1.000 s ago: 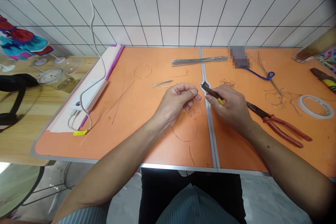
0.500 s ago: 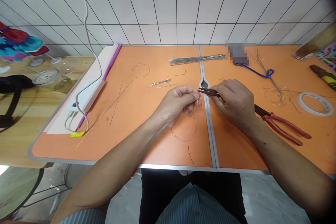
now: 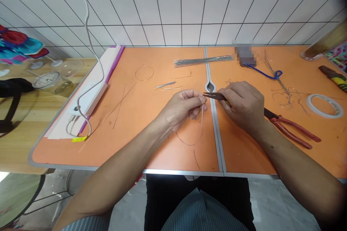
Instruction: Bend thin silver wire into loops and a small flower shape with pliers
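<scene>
My left hand (image 3: 182, 107) is closed in a pinch on a thin wire (image 3: 202, 116) that hangs down from the fingertips over the orange table (image 3: 151, 130). My right hand (image 3: 242, 104) is wrapped round small pliers (image 3: 214, 96) with a yellow handle; their dark tips point left and meet the wire at my left fingertips. Under both hands lie a wire ring (image 3: 189, 138) and some small wire loops.
Red-handled pliers (image 3: 294, 130) lie just right of my right hand. A bundle of straight wires (image 3: 203, 60), a tape roll (image 3: 324, 105), bent wire pieces (image 3: 284, 94) and a blue cord (image 3: 264, 74) lie further back. A white power strip (image 3: 89, 97) with cable sits at the left.
The pliers' tips swung left to meet the wire in my left fingers. A straight length of wire now hangs below my left hand.
</scene>
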The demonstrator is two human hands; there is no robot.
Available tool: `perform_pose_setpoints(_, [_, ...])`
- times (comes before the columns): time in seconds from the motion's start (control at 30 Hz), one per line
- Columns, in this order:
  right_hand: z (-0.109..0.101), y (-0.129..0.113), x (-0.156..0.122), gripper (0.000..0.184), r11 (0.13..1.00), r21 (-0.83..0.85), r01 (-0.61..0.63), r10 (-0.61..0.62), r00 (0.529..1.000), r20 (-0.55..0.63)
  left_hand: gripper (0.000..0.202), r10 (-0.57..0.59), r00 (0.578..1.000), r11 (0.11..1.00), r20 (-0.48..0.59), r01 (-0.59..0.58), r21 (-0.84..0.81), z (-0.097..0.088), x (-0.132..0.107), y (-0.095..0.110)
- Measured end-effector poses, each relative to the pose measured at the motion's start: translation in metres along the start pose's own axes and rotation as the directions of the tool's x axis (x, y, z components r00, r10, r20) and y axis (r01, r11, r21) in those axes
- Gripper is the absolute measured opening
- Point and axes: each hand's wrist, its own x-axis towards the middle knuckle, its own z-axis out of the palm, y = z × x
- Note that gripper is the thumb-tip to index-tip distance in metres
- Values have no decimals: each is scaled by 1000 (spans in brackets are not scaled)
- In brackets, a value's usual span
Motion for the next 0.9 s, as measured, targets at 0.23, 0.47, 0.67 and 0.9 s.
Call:
perform_pose_setpoints(0.23, [-1,0,0,25,998,-56,38,-39,999,-4,15,-20,1000,1000,12,21,-17,-1,0,0])
perform_pose_setpoints(0.47, [4,2,-2,23,985,-128,116,-132,984,-119,15,-21,1000,1000,-19,21,21,-1,0,-1])
perform_pose_setpoints(0.67, [1,-2,-3,27,986,-121,116,-129,986,-108,13,-3,999,998,-53,6,65,1,-1,-1])
perform_pose_setpoints(0.9, [1,-9,-5,29,999,10,44,-44,998,-44,9,77,993,979,-89,-59,195,0,1,-3])
